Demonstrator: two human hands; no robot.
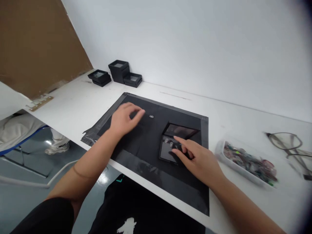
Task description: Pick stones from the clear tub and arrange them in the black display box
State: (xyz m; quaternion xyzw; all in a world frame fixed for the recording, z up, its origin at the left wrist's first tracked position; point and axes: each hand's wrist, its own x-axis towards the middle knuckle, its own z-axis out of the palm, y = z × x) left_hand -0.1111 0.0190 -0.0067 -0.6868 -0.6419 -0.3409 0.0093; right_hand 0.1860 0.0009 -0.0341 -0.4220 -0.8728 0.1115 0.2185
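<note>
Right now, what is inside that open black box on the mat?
The open black box holds two small pale items near its back edge; the right hand covers the rest.

Bare forearms, a black short sleeve [48, 216], black trousers [136, 208] with a white print, bare hands [123, 118].

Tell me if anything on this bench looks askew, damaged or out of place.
The black mat lies skewed to the table edge; its taped left border is wrinkled and lifting. A small silvery piece sits loose on the mat, near the left hand.

Small black box [174, 144] open, lid upright, on black mat, two pieces inside.
</note>
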